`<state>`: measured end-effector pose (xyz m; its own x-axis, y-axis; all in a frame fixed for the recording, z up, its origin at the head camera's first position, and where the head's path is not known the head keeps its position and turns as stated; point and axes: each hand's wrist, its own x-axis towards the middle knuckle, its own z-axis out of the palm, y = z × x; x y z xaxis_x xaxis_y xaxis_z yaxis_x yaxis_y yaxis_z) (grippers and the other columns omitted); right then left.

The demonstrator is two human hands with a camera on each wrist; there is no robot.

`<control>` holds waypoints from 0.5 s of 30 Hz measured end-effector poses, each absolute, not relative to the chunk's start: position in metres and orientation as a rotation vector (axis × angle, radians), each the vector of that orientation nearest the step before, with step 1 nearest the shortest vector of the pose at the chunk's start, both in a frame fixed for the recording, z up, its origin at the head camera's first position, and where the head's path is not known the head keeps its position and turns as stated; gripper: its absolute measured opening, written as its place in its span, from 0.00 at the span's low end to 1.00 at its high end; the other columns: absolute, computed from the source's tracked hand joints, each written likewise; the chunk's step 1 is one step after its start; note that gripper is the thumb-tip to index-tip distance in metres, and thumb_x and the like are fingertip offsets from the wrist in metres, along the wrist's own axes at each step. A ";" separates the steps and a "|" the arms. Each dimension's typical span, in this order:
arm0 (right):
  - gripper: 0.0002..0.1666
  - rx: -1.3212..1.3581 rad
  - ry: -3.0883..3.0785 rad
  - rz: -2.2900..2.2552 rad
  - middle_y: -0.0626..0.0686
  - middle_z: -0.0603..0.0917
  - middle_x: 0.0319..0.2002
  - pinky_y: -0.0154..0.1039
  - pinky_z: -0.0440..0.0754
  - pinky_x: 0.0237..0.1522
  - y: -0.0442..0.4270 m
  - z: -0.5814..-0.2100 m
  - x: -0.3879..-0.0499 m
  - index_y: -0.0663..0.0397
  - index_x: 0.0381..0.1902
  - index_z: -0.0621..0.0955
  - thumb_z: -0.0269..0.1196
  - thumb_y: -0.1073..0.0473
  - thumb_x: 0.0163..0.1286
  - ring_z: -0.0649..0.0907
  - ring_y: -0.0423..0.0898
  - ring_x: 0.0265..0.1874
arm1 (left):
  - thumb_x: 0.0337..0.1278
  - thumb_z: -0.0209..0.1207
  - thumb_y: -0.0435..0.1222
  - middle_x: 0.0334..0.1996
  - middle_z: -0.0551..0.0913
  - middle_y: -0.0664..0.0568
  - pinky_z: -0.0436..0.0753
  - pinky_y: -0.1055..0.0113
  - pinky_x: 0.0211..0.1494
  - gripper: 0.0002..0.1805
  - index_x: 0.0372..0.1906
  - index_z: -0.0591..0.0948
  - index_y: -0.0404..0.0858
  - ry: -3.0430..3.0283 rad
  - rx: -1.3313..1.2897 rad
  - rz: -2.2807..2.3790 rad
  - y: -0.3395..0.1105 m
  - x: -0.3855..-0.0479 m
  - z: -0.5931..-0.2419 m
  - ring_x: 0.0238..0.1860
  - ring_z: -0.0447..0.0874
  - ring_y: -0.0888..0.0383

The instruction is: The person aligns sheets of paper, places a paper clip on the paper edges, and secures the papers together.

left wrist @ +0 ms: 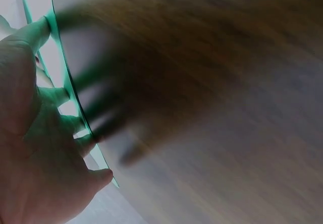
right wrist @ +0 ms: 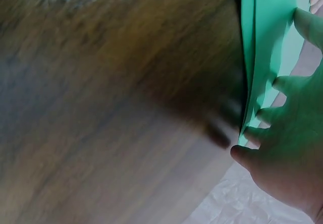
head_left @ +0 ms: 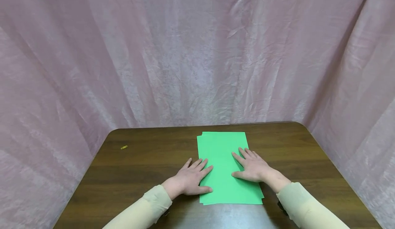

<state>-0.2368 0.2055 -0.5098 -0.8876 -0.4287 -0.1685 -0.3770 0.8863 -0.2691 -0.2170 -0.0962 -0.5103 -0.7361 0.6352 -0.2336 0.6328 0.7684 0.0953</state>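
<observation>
Green paper sheets [head_left: 222,188] lie stacked on the table, their edges slightly out of line at the top left and bottom right. The left hand [head_left: 192,179] rests with spread fingers on the left edge of the stack. On the right side of the stack lies the right hand [head_left: 253,167], its fingers also spread. In the left wrist view the left hand [left wrist: 45,118] has fingertips on the paper's edge [left wrist: 65,67]. The right wrist view has the right hand [right wrist: 287,128] touching the sheets [right wrist: 262,27], whose layered edges stand slightly apart.
A yellow paper clip [head_left: 124,147] lies on the brown wooden table [head_left: 139,174], towards its far left corner. Pink curtains [head_left: 191,57] hang behind the table and along both sides.
</observation>
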 end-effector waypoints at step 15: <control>0.54 -0.791 2.804 -0.378 0.61 0.53 0.81 0.63 0.49 0.76 0.210 -0.506 -0.222 0.49 0.81 0.61 0.61 0.27 0.67 0.52 0.62 0.79 | 0.65 0.50 0.71 0.82 0.50 0.49 0.46 0.40 0.79 0.47 0.82 0.57 0.53 2.707 0.986 0.122 -0.134 -0.221 -0.512 0.81 0.46 0.49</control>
<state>-0.2216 0.2101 -0.5055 -0.8358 -0.5348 -0.1241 -0.4828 0.8236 -0.2975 -0.2206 -0.1342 -0.5118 -0.7368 0.6423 -0.2112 0.6208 0.7664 0.1651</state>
